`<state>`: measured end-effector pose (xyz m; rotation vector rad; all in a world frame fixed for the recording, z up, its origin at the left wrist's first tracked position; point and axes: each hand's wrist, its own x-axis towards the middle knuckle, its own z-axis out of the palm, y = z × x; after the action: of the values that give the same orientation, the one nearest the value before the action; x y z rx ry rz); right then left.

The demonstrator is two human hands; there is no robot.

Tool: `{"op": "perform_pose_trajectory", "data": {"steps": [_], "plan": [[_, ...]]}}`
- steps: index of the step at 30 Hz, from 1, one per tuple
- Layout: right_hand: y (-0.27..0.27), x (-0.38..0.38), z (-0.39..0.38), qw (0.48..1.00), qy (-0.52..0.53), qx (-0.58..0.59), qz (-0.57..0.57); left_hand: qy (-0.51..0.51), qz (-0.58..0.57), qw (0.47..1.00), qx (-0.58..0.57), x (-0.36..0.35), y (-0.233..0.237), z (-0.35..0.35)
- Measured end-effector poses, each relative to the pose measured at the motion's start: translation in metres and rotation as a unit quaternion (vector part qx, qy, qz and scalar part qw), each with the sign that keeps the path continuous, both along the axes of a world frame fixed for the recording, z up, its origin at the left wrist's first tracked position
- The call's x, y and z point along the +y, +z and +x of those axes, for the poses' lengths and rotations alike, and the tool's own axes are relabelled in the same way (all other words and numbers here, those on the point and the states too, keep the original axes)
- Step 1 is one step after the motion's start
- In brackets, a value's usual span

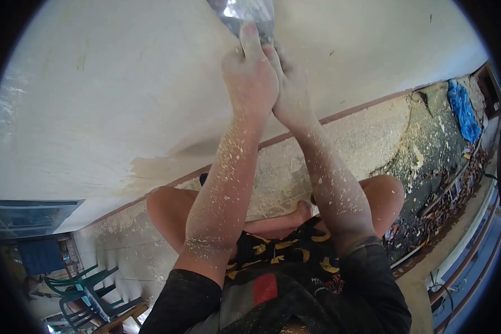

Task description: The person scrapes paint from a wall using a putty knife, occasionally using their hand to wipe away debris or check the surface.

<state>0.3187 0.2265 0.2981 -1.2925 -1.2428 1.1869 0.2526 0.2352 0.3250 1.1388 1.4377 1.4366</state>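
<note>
Both my hands are together at the top centre, in front of a pale wall (150, 72). My left hand (251, 78) is closed, its thumb pointing up along a wide metal scraper blade (249, 14). Beside it on the right, my right hand (292, 92) is also closed around the scraper's lower end; the handle itself is hidden by the fingers. The blade lies close to the wall, but contact cannot be made out. Pale flakes and dust cover both forearms.
Flakes litter the floor (278, 167) along the wall's brown base strip. A blue plastic sheet (463, 111) and leaf debris lie at the right, near a railing (473, 267). Green chairs (86, 292) and a window (33, 217) are at the lower left. My bent legs are below.
</note>
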Motion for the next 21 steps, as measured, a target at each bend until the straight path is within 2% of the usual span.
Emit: {"op": "perform_pose_trajectory", "data": {"steps": [2,3,5,6,7,9,10,11,12,14,15,17,18,19,20,21], "plan": [[0.016,0.008,-0.003,0.992,-0.003,0.038,0.122,0.009,0.090,0.995,-0.033,0.010,0.010,-0.001],[-0.013,0.003,-0.007,0.997,-0.011,0.016,0.079,0.009,0.047,0.999,-0.023,0.007,-0.019,-0.004],[-0.112,-0.018,-0.015,0.998,-0.030,-0.040,0.046,-0.004,-0.012,0.998,0.057,-0.012,-0.104,-0.014],[-0.143,-0.034,-0.019,0.996,-0.044,-0.068,0.041,0.049,-0.032,0.992,0.108,-0.023,-0.149,-0.014],[-0.137,-0.035,-0.019,0.995,-0.046,-0.067,0.050,0.049,-0.023,0.993,0.108,-0.024,-0.144,-0.013],[-0.129,-0.036,-0.018,0.998,-0.039,-0.026,0.040,0.048,-0.032,0.998,0.004,-0.022,-0.139,-0.011],[-0.091,-0.025,-0.015,0.996,-0.049,-0.028,0.074,0.008,0.002,1.000,0.013,-0.020,-0.084,-0.008],[-0.048,-0.013,-0.010,0.998,-0.032,0.008,0.052,0.013,0.037,0.997,0.060,-0.012,-0.041,-0.007],[-0.009,-0.006,-0.004,0.997,-0.020,0.020,0.070,-0.010,0.062,0.998,-0.026,-0.004,-0.004,-0.003],[0.027,0.007,0.002,0.995,0.022,0.054,0.081,-0.016,0.107,0.992,-0.060,0.008,0.024,0.001],[0.010,0.004,-0.002,0.995,0.026,0.054,0.076,-0.012,0.103,0.993,-0.060,0.005,0.009,-0.001],[-0.061,0.007,-0.008,0.994,-0.031,0.000,0.101,-0.006,0.051,0.998,-0.026,0.005,-0.054,-0.002],[-0.105,-0.007,-0.008,0.998,-0.017,-0.035,0.039,0.000,0.000,0.999,-0.033,-0.003,-0.107,-0.004],[-0.155,-0.023,-0.011,0.997,-0.022,-0.069,0.010,0.053,0.014,0.996,0.072,-0.016,-0.163,-0.006],[-0.203,-0.037,-0.018,0.995,-0.020,-0.091,-0.035,0.017,-0.050,0.997,0.049,-0.027,-0.215,-0.017],[-0.201,-0.040,-0.019,0.995,-0.023,-0.089,-0.030,0.015,-0.044,0.998,0.051,-0.030,-0.211,-0.017]]}}
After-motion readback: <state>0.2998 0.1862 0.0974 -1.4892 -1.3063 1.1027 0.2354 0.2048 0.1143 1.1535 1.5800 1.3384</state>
